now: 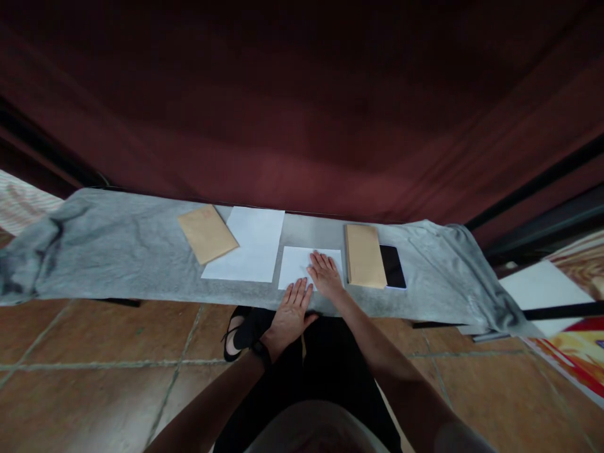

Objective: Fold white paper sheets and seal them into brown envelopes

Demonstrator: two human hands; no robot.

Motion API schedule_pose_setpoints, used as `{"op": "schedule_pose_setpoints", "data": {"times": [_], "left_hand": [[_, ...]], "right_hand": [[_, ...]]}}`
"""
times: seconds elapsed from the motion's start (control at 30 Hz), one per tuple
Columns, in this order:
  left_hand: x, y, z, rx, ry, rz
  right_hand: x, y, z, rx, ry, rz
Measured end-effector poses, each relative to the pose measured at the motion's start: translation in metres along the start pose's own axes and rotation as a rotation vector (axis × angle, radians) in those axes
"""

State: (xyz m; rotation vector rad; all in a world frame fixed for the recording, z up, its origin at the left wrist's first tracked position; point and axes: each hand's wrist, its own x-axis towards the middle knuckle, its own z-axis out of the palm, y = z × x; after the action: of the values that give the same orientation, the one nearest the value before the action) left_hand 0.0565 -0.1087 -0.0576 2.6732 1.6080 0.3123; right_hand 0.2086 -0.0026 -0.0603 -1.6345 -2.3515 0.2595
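At frame centre, both hands lie flat and open on a folded white paper sheet (302, 265): right hand (325, 275) upon it, left hand (291, 312) overlapping its near edge.

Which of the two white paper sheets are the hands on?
The smaller white paper sheet: the right hand lies flat on it, and the left hand is at its near edge. The larger white paper sheet to its left lies untouched.
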Motion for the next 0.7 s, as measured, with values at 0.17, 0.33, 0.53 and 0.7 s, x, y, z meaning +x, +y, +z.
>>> {"op": "schedule_pose_setpoints", "data": {"times": [0.17,0.33,0.53,0.7], "left_hand": [[0.0,-0.001,-0.001,-0.02,0.025,0.002],[0.016,-0.01,-0.01,-0.146,0.062,-0.093],[0.061,-0.02,-0.002,-0.187,0.046,-0.169],[0.086,-0.032,0.013,-0.144,0.034,-0.238]], "right_hand": [[0.017,0.004,-0.001,-0.003,0.034,0.101],[0.0,-0.001,-0.001,-0.026,-0.016,0.104],[-0.031,-0.006,0.006,-0.067,0.036,0.066],[-0.032,-0.01,0.01,-0.088,0.127,0.118]]}}
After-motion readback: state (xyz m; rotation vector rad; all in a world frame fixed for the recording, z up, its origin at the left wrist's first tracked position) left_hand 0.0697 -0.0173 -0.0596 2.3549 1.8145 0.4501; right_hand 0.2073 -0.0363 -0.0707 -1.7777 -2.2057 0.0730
